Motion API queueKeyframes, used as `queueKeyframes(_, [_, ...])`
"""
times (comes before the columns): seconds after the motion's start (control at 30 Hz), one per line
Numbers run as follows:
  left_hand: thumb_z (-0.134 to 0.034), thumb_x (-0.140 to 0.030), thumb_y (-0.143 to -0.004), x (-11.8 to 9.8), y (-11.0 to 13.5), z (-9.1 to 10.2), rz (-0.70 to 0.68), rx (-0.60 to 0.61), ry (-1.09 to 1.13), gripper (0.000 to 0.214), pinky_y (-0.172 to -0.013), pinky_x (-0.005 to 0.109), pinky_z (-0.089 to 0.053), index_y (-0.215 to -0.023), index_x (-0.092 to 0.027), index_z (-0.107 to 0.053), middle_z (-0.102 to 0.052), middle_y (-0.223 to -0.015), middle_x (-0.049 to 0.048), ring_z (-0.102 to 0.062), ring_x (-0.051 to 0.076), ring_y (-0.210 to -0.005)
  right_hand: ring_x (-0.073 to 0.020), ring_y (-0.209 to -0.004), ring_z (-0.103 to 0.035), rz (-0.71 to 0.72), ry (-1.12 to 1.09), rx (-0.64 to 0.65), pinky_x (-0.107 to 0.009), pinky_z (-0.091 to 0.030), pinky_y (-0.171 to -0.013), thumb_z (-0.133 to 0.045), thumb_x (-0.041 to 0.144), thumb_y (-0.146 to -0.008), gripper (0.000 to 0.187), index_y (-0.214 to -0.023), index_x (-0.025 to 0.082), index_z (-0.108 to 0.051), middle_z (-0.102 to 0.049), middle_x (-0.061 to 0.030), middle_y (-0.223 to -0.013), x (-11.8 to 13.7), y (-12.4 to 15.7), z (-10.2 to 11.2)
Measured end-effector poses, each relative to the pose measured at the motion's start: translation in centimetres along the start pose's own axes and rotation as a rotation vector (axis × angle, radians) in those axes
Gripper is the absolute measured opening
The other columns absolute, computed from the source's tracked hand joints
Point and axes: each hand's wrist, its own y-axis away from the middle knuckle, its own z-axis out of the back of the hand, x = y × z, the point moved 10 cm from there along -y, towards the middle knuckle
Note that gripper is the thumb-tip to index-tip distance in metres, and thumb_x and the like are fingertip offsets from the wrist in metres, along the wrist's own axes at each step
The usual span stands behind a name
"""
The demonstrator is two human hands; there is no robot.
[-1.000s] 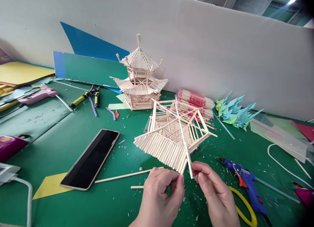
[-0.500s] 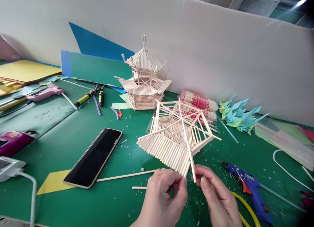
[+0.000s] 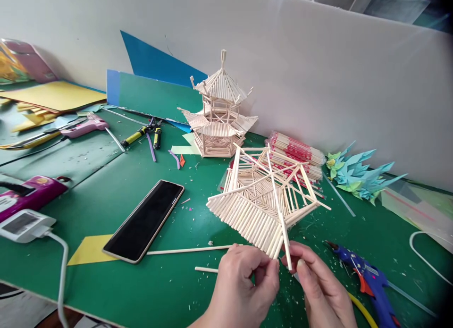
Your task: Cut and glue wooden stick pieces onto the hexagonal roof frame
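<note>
A roof section built of thin wooden sticks (image 3: 260, 200) lies tilted on the green table (image 3: 116, 290). My left hand (image 3: 244, 290) pinches the near lower corner of this roof section, fingers closed. My right hand (image 3: 323, 290) pinches the lower end of a long loose stick (image 3: 279, 210) that lies across the roof frame. Both hands are close together at the roof's near edge. A finished stick pagoda (image 3: 219, 115) stands upright behind, near the white wall.
A black phone (image 3: 145, 222) lies left of the hands on yellow paper. Loose sticks (image 3: 191, 249) lie on the table. A blue glue gun (image 3: 368, 281) is at the right, a pack of sticks (image 3: 297, 151) and paper cranes (image 3: 357, 170) behind. Pliers (image 3: 141, 134) and a pink glue gun (image 3: 85, 126) lie far left.
The view has shifted, so everything sits further right and lower in the picture. Both hands keep their pinches at the roof corner and on the stick.
</note>
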Motion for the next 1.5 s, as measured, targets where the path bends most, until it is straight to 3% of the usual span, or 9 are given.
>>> queueKeyframes(0.23, [-0.052, -0.009, -0.073, -0.4, 0.4, 0.5, -0.103, -0.085, 0.012, 0.023, -0.045, 0.018, -0.035, -0.050, -0.014, -0.056, -0.052, -0.039, -0.0025, -0.047, 0.007, -0.038, -0.0188, -0.075, -0.065, -0.058, -0.036, -0.126, -0.022, -0.053, -0.064, -0.059, 0.039, -0.077, 0.021, -0.087, 0.023, -0.069, -0.069, -0.0041, -0.092, 0.2, 0.2, 0.1])
queueKeyframes(0.43, [-0.053, -0.009, -0.075, -0.5, 0.9, 0.8, -0.149, -0.147, 0.023, 0.022, -0.047, 0.021, -0.036, -0.055, -0.014, -0.058, -0.052, -0.041, -0.0022, -0.047, 0.008, -0.040, -0.0185, -0.073, -0.066, -0.027, -0.006, -0.022, -0.022, -0.053, -0.063, -0.060, 0.037, -0.078, 0.020, -0.089, 0.024, -0.069, -0.070, -0.0035, -0.090, 0.0, -0.2, -0.2])
queueKeyframes(0.87, [-0.060, -0.014, -0.074, 0.5, 1.2, 0.4, -0.096, -0.097, 0.112, 0.009, -0.041, 0.021, -0.037, -0.067, -0.013, -0.063, -0.057, -0.048, 0.0009, -0.048, 0.011, -0.043, -0.0107, -0.073, -0.064, 0.016, 0.019, 0.027, -0.011, -0.050, -0.065, -0.054, 0.030, -0.083, 0.016, -0.094, 0.031, -0.066, -0.068, 0.0013, -0.090, 0.4, 0.1, -0.6])
queueKeyframes(1.2, [-0.056, -0.010, -0.076, 0.2, 1.3, 0.7, -0.124, -0.135, 0.128, 0.014, -0.041, 0.019, -0.035, -0.065, -0.014, -0.062, -0.055, -0.045, -0.0014, -0.047, 0.009, -0.041, -0.0174, -0.073, -0.065, -0.024, -0.044, -0.053, -0.021, -0.053, -0.064, -0.059, 0.034, -0.079, 0.017, -0.090, 0.025, -0.070, -0.069, -0.0040, -0.089, 0.0, 0.0, 0.0])
queueKeyframes(1.33, [-0.054, -0.009, -0.078, 0.7, 1.4, 0.1, -0.102, -0.082, 0.128, 0.012, -0.045, 0.020, -0.037, -0.070, -0.015, -0.062, -0.057, -0.050, -0.0008, -0.050, 0.010, -0.045, -0.0179, -0.073, -0.065, -0.039, -0.065, -0.024, -0.022, -0.053, -0.065, -0.061, 0.033, -0.078, 0.018, -0.090, 0.025, -0.070, -0.070, -0.0044, -0.089, -0.3, 0.2, -0.4])
queueKeyframes(1.5, [-0.055, -0.009, -0.077, 1.1, 1.6, -0.4, -0.094, -0.064, 0.143, 0.011, -0.047, 0.021, -0.037, -0.072, -0.015, -0.062, -0.058, -0.052, -0.0002, -0.052, 0.011, -0.048, -0.0181, -0.076, -0.063, -0.078, -0.072, -0.160, -0.022, -0.050, -0.067, -0.060, 0.037, -0.077, 0.018, -0.087, 0.024, -0.069, -0.069, -0.0036, -0.089, -0.1, 0.6, 0.0])
